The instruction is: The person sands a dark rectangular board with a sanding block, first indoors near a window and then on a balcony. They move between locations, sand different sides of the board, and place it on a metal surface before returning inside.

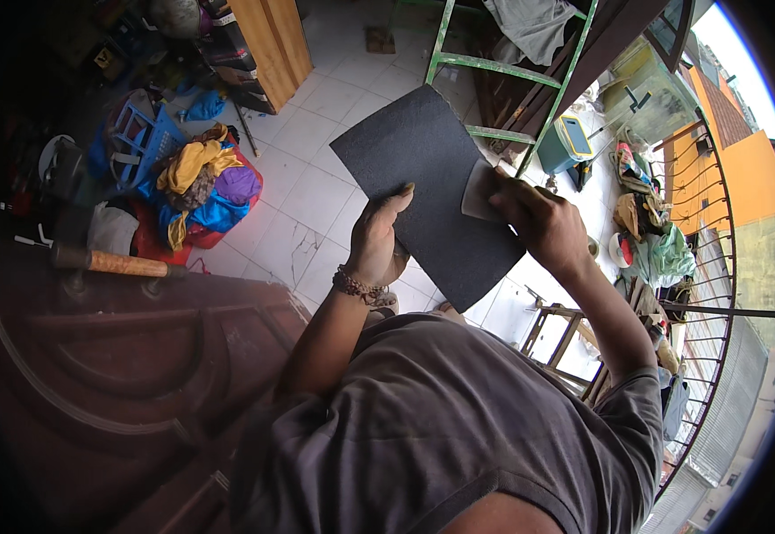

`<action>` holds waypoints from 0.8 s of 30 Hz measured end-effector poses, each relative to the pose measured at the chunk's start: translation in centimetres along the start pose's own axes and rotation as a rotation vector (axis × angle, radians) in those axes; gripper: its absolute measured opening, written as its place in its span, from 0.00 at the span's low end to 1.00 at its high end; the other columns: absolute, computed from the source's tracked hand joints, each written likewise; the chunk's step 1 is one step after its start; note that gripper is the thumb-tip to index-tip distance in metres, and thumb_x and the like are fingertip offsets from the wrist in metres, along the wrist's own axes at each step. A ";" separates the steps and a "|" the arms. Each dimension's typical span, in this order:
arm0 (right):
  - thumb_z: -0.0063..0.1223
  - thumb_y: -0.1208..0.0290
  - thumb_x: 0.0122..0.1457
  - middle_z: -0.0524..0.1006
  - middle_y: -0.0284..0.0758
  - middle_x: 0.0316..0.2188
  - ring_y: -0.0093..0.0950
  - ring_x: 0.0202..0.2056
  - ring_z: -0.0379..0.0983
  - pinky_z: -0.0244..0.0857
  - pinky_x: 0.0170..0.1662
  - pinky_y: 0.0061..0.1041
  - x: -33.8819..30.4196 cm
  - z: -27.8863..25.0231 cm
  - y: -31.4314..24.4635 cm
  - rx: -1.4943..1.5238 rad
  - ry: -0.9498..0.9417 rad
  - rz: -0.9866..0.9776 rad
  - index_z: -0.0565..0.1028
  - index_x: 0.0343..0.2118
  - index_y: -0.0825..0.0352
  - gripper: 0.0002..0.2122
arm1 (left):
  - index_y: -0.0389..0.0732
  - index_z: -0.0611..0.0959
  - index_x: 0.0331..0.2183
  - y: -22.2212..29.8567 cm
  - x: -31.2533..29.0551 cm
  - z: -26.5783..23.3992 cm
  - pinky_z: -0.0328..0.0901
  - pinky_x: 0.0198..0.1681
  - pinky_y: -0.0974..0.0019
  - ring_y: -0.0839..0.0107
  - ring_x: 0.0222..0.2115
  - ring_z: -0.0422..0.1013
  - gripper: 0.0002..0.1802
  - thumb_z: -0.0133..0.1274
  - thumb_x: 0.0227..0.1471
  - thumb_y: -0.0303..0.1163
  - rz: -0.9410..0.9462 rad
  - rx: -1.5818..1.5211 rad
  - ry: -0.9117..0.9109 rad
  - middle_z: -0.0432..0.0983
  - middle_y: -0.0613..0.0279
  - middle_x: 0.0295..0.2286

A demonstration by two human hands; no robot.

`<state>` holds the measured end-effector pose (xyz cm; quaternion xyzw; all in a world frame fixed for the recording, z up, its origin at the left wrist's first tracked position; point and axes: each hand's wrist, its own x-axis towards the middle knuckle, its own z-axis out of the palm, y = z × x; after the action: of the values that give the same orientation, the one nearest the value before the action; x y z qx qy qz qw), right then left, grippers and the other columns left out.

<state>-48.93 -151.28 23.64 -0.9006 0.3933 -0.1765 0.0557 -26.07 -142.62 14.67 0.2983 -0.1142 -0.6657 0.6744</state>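
Clock centred on the black sheet, 12 at top of view. Heap of yellow, blue and purple cloth at 9, blue basket just beyond it. Green ladder at 1, grey cloth draped on it; the sheet overlaps its lower part in view. Teal bin at 2. Brown panelled door at 8, wooden frame between 4 and 5. Right hand and a pale piece block part of the sheet's 3 o'clock side.

Sheet is up in front of the torso, over white floor tiles. Long axis runs 11 to 5. Left hand pinches its 8 o'clock edge, thumb on top. Right hand pinches the pale piece against the sheet; can't tell if it's separate or a folded flap.
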 end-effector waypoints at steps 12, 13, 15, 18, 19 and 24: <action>0.52 0.54 0.62 0.81 0.36 0.27 0.39 0.22 0.78 0.72 0.24 0.36 0.9 0.8 0.2 0.052 -0.062 0.080 0.75 0.53 0.48 0.17 | 0.38 0.78 0.48 0.9 -0.8 0.6 0.69 0.50 0.59 0.64 0.47 0.74 0.17 0.50 0.59 0.36 0.042 -0.067 -0.056 0.76 0.57 0.47; 0.52 0.55 0.62 0.81 0.37 0.28 0.39 0.22 0.78 0.72 0.25 0.36 1.2 0.7 0.3 0.017 -0.076 0.167 0.75 0.53 0.48 0.17 | 0.38 0.77 0.49 1.0 -0.7 0.9 0.69 0.49 0.59 0.64 0.46 0.74 0.18 0.49 0.59 0.36 0.035 -0.032 -0.020 0.76 0.57 0.47; 0.51 0.53 0.61 0.80 0.37 0.25 0.38 0.22 0.78 0.72 0.26 0.36 -0.7 0.8 0.2 0.042 -0.070 0.000 0.75 0.53 0.45 0.17 | 0.38 0.77 0.49 1.4 -0.7 1.5 0.70 0.49 0.60 0.64 0.46 0.74 0.18 0.49 0.59 0.36 0.052 -0.014 -0.041 0.76 0.56 0.47; 0.50 0.51 0.62 0.82 0.38 0.29 0.39 0.25 0.79 0.72 0.26 0.35 0.1 -1.4 -0.4 -0.001 -0.173 0.142 0.76 0.52 0.49 0.18 | 0.38 0.78 0.48 0.9 0.6 2.1 0.70 0.49 0.61 0.64 0.46 0.74 0.18 0.51 0.58 0.36 0.008 -0.055 -0.005 0.76 0.58 0.46; 0.49 0.49 0.62 0.82 0.39 0.29 0.39 0.25 0.79 0.72 0.25 0.36 0.8 -0.8 1.1 0.072 -0.122 0.244 0.76 0.53 0.49 0.19 | 0.38 0.78 0.48 0.7 0.8 2.4 0.70 0.49 0.60 0.64 0.46 0.74 0.18 0.51 0.58 0.36 0.006 0.005 0.090 0.76 0.59 0.46; 0.46 0.44 0.62 0.79 0.40 0.24 0.39 0.23 0.78 0.71 0.25 0.36 -1.9 -1.1 2.0 0.010 -0.151 0.143 0.73 0.55 0.45 0.21 | 0.35 0.74 0.52 0.1 3.0 4.1 0.70 0.50 0.57 0.61 0.47 0.73 0.21 0.47 0.61 0.37 -0.030 0.103 -0.054 0.74 0.55 0.47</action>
<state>-51.92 -151.25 23.68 -0.8806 0.4505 -0.1055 0.1022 -28.01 -146.52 17.22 0.3161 -0.1618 -0.6769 0.6448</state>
